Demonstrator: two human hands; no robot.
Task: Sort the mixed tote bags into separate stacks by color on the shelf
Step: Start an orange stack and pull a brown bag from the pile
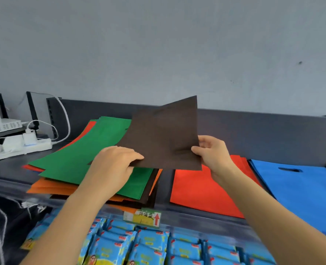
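A dark brown tote bag is lifted above the shelf, tilted with one corner up. My right hand pinches its right edge. At the bag's lower left edge, my left hand holds it with fingers on top. Beneath lies the mixed pile, with a green bag on top and orange, red and brown bags under it. To the right lie a red stack and a blue stack with a cut-out handle.
The dark shelf has a raised back panel. At the far left sit a white power strip, chargers, cables and a router. Below the shelf front hang a yellow price label and rows of blue packets.
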